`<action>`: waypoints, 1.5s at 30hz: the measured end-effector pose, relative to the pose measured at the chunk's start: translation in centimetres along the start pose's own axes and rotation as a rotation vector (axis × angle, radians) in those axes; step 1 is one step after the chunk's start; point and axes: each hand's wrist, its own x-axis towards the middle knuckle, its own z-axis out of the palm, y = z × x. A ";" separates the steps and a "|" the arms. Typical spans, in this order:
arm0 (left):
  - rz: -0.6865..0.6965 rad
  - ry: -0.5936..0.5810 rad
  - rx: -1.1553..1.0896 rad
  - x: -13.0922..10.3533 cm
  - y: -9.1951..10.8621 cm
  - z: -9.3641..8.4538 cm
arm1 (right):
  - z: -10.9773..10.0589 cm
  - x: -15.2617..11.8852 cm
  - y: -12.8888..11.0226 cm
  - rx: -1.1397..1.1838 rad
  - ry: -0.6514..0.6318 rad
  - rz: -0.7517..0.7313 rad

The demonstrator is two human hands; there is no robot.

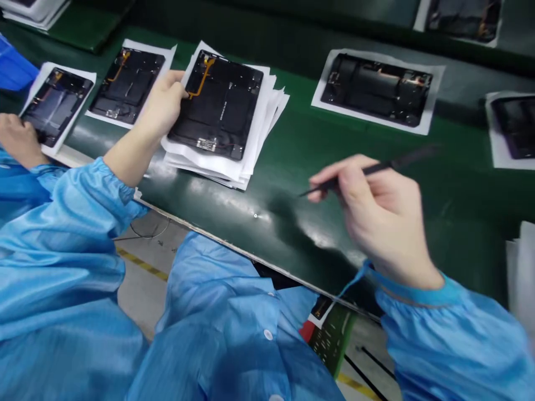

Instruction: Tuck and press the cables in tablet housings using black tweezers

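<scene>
My left hand (163, 106) grips the left edge of an opened black tablet (221, 108), its fingers closed there. An orange flex cable runs along the tablet's upper left, and a metal part shows at its lower edge. Under the tablet lies a stack of white sheets (263, 133), fanned out to the right. My right hand (380, 206) is closed on dark tweezers (371, 169), held like a pen above the green bench. Their tip points left, apart from the tablet. A small round bit (256, 215) lies on the bench below the stack.
Green bench (292, 150) with its front edge by my lap. More opened tablets on white sheets lie left (130, 83), right (376, 89) and far right (518, 125). A co-worker's hand (19, 136) touches another tablet (58, 106) at far left. White paper (524, 273) stands at the right edge.
</scene>
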 end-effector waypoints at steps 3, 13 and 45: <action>-0.017 -0.001 0.093 0.0 -0.1 0.5 | 3.1 5.6 2.0 -0.077 -0.067 -0.130; 0.223 -0.153 0.590 -5.2 0.6 -1.3 | 8.1 12.2 6.7 -0.058 -0.276 -0.088; 0.328 -0.311 0.476 -7.8 -3.0 0.4 | 7.5 11.1 5.8 -0.518 -0.348 -0.336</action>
